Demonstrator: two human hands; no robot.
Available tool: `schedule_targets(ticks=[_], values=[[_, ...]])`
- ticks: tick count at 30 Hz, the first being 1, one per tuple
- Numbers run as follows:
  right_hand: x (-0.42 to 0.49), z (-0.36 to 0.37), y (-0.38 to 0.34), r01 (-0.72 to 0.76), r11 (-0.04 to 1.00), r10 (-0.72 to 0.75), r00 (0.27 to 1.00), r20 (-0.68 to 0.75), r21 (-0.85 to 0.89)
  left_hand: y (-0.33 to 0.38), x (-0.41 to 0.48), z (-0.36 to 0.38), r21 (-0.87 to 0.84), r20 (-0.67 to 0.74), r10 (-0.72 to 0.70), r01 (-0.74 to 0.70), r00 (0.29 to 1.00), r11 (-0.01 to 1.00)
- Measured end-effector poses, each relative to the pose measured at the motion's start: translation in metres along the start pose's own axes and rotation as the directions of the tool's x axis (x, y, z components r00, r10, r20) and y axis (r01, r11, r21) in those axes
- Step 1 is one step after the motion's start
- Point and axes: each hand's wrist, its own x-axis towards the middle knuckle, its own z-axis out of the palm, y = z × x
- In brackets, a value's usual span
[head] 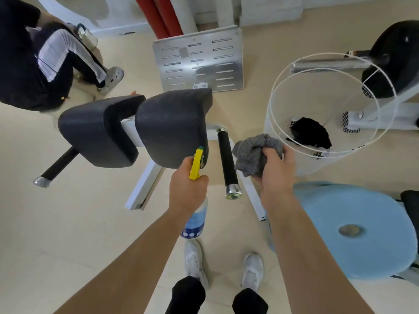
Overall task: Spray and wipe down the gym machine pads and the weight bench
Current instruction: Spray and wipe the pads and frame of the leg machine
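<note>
Two black machine pads stand side by side on a white frame: the left pad [97, 132] and the right pad [172, 128]. My left hand [188, 191] grips a spray bottle [195, 220] with a yellow trigger head [196, 164], its nozzle almost at the right pad's near lower corner. My right hand [274, 171] holds a bunched grey cloth [254, 152] to the right of the pad, above a black foam handle [226, 162].
A white wire basket [278, 123] with a dark rag inside stands at the right. A big blue paper roll [353, 230] lies at the lower right. A metal footplate [197, 62] leans behind the pads. A person crouches at the upper left [34, 64]. Another black pad [394, 62] is at the far right.
</note>
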Motion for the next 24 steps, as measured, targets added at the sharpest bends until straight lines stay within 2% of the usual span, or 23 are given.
schedule_targets(ticks=[6, 9, 11, 14, 19, 21, 24], values=[[0.007, 0.011, 0.005, 0.025, 0.993, -0.017, 0.998, 0.068, -0.113, -0.002, 0.005, 0.007, 0.095, -0.054, -0.063, 0.068, 0.997, 0.993], [0.008, 0.017, 0.006, 0.034, 0.990, -0.022, 0.996, 0.089, -0.136, -0.005, 0.002, 0.006, 0.138, -0.016, -0.089, 0.090, 0.996, 0.986], [0.006, 0.026, 0.010, 0.070, 0.979, -0.046, 0.991, 0.128, -0.189, -0.004, -0.003, 0.002, 0.103, 0.023, -0.104, 0.101, 0.994, 0.990], [0.002, 0.048, 0.017, 0.223, 0.937, -0.144, 0.948, 0.284, -0.268, 0.000, -0.013, -0.011, -0.001, 0.000, -0.082, 0.082, 0.997, 0.997], [0.016, 0.123, 0.024, 0.497, 0.805, -0.317, 0.823, 0.472, -0.325, 0.014, -0.002, -0.045, -0.158, -0.110, -0.020, 0.002, 0.994, 0.987], [0.024, 0.141, 0.045, 0.562, 0.736, -0.384, 0.805, 0.452, -0.377, 0.016, 0.009, -0.055, -0.158, -0.125, 0.032, -0.052, 0.992, 0.986], [0.023, 0.142, 0.091, 0.574, 0.675, -0.518, 0.816, 0.256, -0.464, 0.010, 0.023, -0.063, -0.115, -0.124, 0.072, -0.087, 0.990, 0.990]])
